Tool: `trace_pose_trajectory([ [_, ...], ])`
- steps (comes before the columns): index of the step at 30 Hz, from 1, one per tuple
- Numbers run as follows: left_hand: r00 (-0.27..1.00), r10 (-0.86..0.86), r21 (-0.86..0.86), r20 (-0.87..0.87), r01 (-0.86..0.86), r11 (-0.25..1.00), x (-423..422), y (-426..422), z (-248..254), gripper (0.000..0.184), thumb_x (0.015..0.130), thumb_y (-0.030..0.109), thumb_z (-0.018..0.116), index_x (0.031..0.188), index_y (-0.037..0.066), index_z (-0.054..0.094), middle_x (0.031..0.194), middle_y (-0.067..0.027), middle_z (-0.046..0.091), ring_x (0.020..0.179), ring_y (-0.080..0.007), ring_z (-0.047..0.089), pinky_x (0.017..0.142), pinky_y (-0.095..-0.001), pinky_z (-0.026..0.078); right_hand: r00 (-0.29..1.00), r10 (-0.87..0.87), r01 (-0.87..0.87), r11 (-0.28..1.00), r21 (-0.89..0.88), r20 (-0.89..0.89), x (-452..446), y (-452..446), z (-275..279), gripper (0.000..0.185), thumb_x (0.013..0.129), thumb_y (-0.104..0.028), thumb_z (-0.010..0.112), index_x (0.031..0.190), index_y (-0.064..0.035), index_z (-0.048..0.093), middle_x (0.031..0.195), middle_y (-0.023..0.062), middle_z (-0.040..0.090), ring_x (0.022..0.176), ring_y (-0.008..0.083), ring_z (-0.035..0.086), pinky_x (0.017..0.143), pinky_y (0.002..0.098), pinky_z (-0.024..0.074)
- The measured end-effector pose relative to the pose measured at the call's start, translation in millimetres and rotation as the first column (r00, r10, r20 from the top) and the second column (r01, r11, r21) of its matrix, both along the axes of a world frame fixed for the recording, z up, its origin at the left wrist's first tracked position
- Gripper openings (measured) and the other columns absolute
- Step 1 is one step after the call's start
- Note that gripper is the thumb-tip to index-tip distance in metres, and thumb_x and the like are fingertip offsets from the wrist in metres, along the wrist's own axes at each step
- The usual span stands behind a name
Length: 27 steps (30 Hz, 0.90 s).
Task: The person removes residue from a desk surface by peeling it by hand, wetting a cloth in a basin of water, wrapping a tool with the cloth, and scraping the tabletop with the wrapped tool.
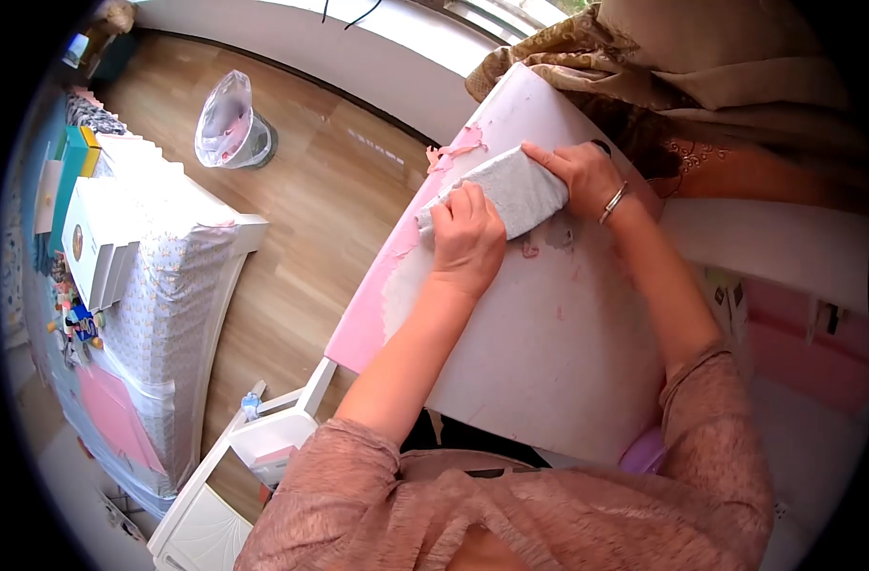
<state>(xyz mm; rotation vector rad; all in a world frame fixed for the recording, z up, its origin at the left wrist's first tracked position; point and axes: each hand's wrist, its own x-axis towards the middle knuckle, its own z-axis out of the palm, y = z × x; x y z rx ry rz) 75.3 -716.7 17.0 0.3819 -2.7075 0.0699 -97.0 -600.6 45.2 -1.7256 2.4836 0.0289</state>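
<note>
A grey cloth-covered block [528, 195] lies on the white and pink table [511, 333], near its far left edge. My left hand [469, 238] is closed on the block's near left side, fingers curled over its edge. At the block's far right corner, my right hand [583, 176] grips it, with the index finger stretched along the top edge. Pink peeled scraps [465, 143] hang at the table's left edge. Small pink and grey bits lie on the surface below the block.
On the floor at the upper left stands a bin with a clear bag [227, 128]. A bed or table with a patterned cover [168, 276] bears white boxes [97, 243] and a pink sheet [116, 414]. A brown curtain [720, 76] hangs at the upper right. A white chair [273, 438] stands at the lower left.
</note>
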Motion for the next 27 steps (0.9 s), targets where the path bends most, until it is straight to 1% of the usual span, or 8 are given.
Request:
trace_pose_trajectory([
  [6, 0.996, 0.077, -0.037, 0.049, -0.076, 0.996, -22.5, -11.8, 2.2, 0.005, 0.065, 0.010, 0.051, 0.064, 0.006, 0.053, 0.074, -0.0079, 0.046, 0.074, -0.0216, 0.047, 0.057, -0.0315, 0.036, 0.998, 0.058, -0.053, 0.989, -0.141, 0.034, -21.3, -17.0, -7.7, 0.058, 0.066, -0.004, 0.057, 0.120, -0.0237, 0.052, 0.077, 0.0066, 0.059, 0.068, 0.0279, 0.058, 0.065, 0.0368, 0.0475],
  [10, 1.000, 0.000, -0.084, 0.020, 0.001, 0.996, -0.9, -4.4, 3.3, 0.009, 0.065, 0.011, 0.052, 0.068, 0.003, 0.055, 0.071, -0.0087, 0.047, 0.069, -0.0220, 0.047, 0.057, -0.0318, 0.036, 0.999, -0.032, 0.032, 0.999, 0.003, -0.007, 11.4, 0.3, 6.5, 0.057, 0.067, -0.005, 0.055, 0.120, -0.0245, 0.052, 0.076, 0.0064, 0.059, 0.067, 0.0280, 0.058, 0.065, 0.0376, 0.0477],
  [12, 0.996, 0.004, -0.013, 0.094, -0.003, 1.000, -7.4, -5.6, 4.0, 0.011, 0.066, 0.010, 0.051, 0.070, 0.001, 0.056, 0.077, -0.0118, 0.051, 0.071, -0.0227, 0.048, 0.057, -0.0320, 0.037, 0.999, -0.042, 0.041, 0.999, 0.012, 0.014, 0.0, -4.2, 1.9, 0.059, 0.068, -0.004, 0.055, 0.122, -0.0251, 0.050, 0.078, 0.0065, 0.059, 0.068, 0.0280, 0.058, 0.067, 0.0367, 0.0476],
  [14, 1.000, 0.029, -0.009, 0.011, -0.029, 1.000, -26.5, -20.1, 3.0, 0.011, 0.067, 0.010, 0.051, 0.070, 0.001, 0.056, 0.079, -0.0127, 0.052, 0.072, -0.0233, 0.049, 0.058, -0.0325, 0.038, 0.998, 0.068, -0.068, 0.992, -0.107, -0.004, -24.7, -18.3, -7.8, 0.066, 0.062, -0.004, 0.061, 0.125, -0.0211, 0.049, 0.082, 0.0093, 0.060, 0.071, 0.0288, 0.058, 0.065, 0.0366, 0.0469],
  [16, 0.997, 0.037, -0.064, 0.065, -0.033, 0.997, -22.9, -18.5, 5.4, 0.011, 0.067, 0.011, 0.051, 0.070, 0.002, 0.056, 0.076, -0.0108, 0.049, 0.073, -0.0234, 0.049, 0.059, -0.0327, 0.039, 0.999, 0.020, -0.019, 0.999, -0.051, 0.027, -18.9, -17.5, -6.7, 0.065, 0.063, -0.003, 0.061, 0.124, -0.0207, 0.049, 0.086, 0.0096, 0.061, 0.077, 0.0279, 0.059, 0.068, 0.0345, 0.0469],
  [18, 0.999, -0.032, 0.003, 0.038, 0.032, 0.999, -17.6, -21.6, 2.9, 0.010, 0.066, 0.011, 0.051, 0.070, 0.002, 0.055, 0.072, -0.0094, 0.047, 0.072, -0.0231, 0.049, 0.058, -0.0320, 0.038, 0.997, -0.058, 0.063, 0.993, -0.095, 0.048, -3.1, -4.7, -7.0, 0.058, 0.069, -0.005, 0.053, 0.123, -0.0263, 0.050, 0.083, 0.0069, 0.060, 0.072, 0.0278, 0.057, 0.072, 0.0360, 0.0471],
  [22, 0.992, -0.049, 0.008, 0.115, 0.049, 0.999, -4.4, -5.3, 4.3, 0.010, 0.065, 0.010, 0.051, 0.069, 0.002, 0.055, 0.074, -0.0093, 0.048, 0.073, -0.0234, 0.049, 0.057, -0.0314, 0.038, 0.996, -0.084, 0.083, 0.996, 0.033, 0.019, 8.0, 2.3, 6.8, 0.056, 0.071, -0.005, 0.051, 0.123, -0.0276, 0.050, 0.080, 0.0079, 0.060, 0.072, 0.0285, 0.059, 0.068, 0.0370, 0.0477],
  [27, 0.999, -0.037, 0.019, -0.031, 0.038, 0.999, -33.4, -38.7, -4.3, 0.013, 0.065, 0.012, 0.053, 0.071, 0.001, 0.058, 0.082, -0.0105, 0.052, 0.079, -0.0233, 0.049, 0.061, -0.0334, 0.039, 0.997, -0.062, 0.067, 0.991, -0.117, 0.046, -13.6, -18.7, -4.8, 0.061, 0.067, -0.001, 0.053, 0.124, -0.0238, 0.049, 0.084, 0.0096, 0.061, 0.075, 0.0309, 0.059, 0.071, 0.0378, 0.0477],
])
